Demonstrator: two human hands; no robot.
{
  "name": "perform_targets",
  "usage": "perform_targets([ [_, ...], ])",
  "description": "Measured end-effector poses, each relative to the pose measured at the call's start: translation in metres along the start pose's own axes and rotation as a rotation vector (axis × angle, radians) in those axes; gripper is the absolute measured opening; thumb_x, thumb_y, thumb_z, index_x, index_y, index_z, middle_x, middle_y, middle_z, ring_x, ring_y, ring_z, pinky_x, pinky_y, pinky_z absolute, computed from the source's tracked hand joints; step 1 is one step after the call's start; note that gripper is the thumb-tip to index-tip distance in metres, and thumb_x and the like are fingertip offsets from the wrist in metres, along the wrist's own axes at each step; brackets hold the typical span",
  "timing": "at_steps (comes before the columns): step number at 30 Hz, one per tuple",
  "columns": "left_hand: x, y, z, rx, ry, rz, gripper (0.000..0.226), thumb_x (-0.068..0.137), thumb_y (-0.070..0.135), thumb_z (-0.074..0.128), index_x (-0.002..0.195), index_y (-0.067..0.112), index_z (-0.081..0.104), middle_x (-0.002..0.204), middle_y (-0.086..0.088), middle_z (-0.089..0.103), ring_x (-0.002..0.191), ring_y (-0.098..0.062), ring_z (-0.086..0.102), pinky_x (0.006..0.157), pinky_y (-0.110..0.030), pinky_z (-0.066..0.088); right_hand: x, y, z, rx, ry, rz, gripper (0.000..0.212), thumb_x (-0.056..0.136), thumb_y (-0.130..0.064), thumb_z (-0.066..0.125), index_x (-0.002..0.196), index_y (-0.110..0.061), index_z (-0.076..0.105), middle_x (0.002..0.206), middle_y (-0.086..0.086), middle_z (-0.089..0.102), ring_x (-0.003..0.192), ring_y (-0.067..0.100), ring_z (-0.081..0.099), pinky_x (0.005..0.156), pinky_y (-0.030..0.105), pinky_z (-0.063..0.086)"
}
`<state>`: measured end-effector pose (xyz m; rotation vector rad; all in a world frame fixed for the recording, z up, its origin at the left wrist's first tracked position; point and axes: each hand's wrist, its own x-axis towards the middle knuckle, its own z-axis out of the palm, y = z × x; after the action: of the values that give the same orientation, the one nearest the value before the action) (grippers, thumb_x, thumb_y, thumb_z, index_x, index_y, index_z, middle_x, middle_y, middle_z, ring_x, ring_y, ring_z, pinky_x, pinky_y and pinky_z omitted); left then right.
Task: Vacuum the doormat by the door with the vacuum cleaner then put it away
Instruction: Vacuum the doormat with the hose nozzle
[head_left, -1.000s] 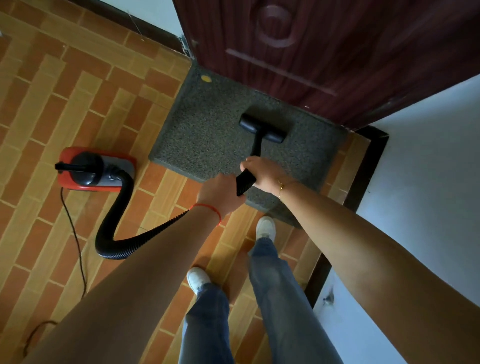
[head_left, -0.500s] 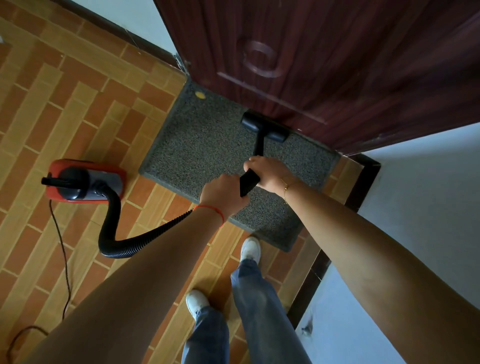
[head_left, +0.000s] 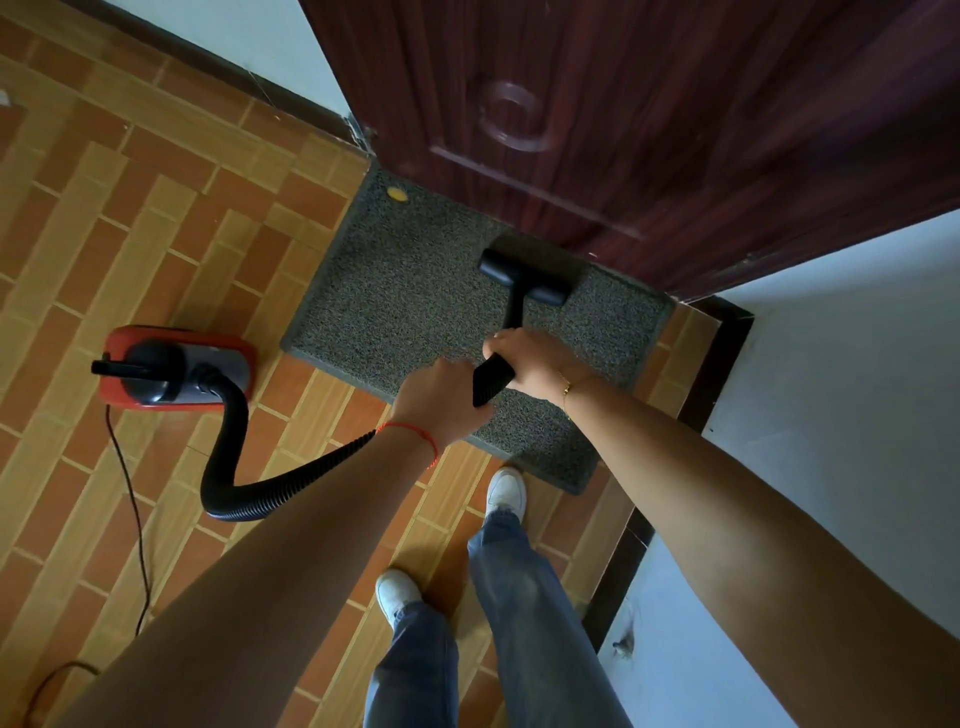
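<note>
A grey speckled doormat (head_left: 415, 291) lies on the tiled floor against a dark red door (head_left: 623, 130). The black T-shaped vacuum nozzle (head_left: 522, 278) rests on the mat close to the door's bottom edge. Its black wand (head_left: 491, 376) runs back toward me. My right hand (head_left: 530, 361) grips the wand from the right, and my left hand (head_left: 441, 400) grips it lower down, where the ribbed black hose (head_left: 234, 467) joins. The hose curves left to the red and black vacuum cleaner (head_left: 176, 369), which sits on the floor left of the mat.
A black power cord (head_left: 132, 519) trails from the vacuum cleaner toward the lower left. A small yellow spot (head_left: 397, 195) sits on the mat's far left corner. A white wall (head_left: 831, 364) with dark skirting stands on the right. My feet in white shoes (head_left: 506, 491) stand at the mat's near edge.
The nozzle slid forward across the mat toward the door, then came slightly back. My view shifted, so the mat and vacuum cleaner sit a little differently in frame.
</note>
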<state>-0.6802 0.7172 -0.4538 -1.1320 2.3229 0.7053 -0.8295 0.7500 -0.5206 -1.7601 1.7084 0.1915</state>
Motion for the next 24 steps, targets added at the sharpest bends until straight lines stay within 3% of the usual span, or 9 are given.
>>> perform_targets([
  [5,-0.044,-0.019,0.020,0.030,-0.002,0.030,0.023,0.084,0.034,0.057,0.098,0.015,0.058,0.064,0.005,0.041,0.060,-0.018,0.049,0.051,-0.025,0.037,-0.021,-0.037,0.034,0.032,-0.018,0.015,0.009,0.089,-0.021,0.054,0.085,-0.017,0.047,0.090,0.005,0.064,0.080,0.026,0.066,0.060,0.032,0.049],
  [15,-0.156,-0.074,0.080,0.106,-0.085,0.100,0.030,0.084,0.035,0.059,0.104,0.014,0.056,0.078,0.000,0.049,0.067,-0.021,0.051,0.059,-0.030,0.046,-0.085,-0.147,0.120,0.119,0.034,0.091,0.017,0.089,-0.032,0.053,0.078,-0.023,0.045,0.082,-0.002,0.061,0.077,0.022,0.064,0.057,0.027,0.036],
  [24,-0.237,-0.118,0.117,0.199,-0.099,0.143,0.030,0.085,0.037,0.058,0.106,0.016,0.055,0.076,0.002,0.049,0.064,-0.020,0.053,0.057,-0.029,0.046,-0.125,-0.231,0.175,0.143,0.062,0.129,0.011,0.091,-0.022,0.053,0.084,-0.015,0.047,0.083,0.003,0.058,0.071,0.023,0.059,0.058,0.029,0.038],
])
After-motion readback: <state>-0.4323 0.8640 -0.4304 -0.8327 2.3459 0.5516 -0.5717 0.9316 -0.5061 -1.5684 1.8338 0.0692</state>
